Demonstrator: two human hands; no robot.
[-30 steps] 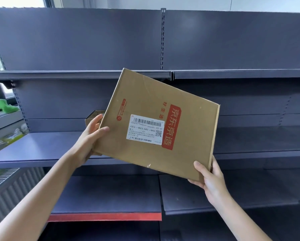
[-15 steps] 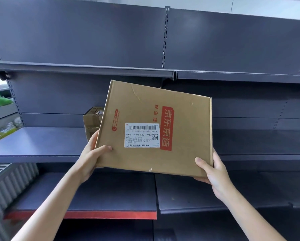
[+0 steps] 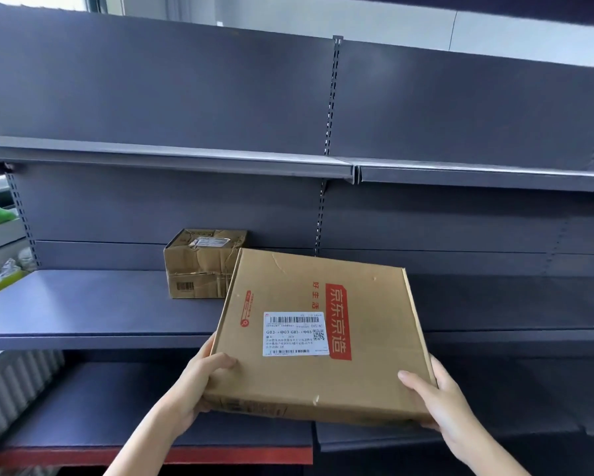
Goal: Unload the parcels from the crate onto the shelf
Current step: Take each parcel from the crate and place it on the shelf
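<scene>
Flat brown cardboard parcel (image 3: 318,334) up in both hands, tilted, top face toward the camera: white shipping label, red band of printed characters, a few scuffs. The left hand (image 3: 192,389) grips the near-left corner, thumb on top, fingers underneath. The right hand (image 3: 440,403) clamps the near-right corner the same way. The parcel's far edge reaches over the middle shelf (image 3: 93,310), just beside a small crumpled box (image 3: 199,266) standing there.
</scene>
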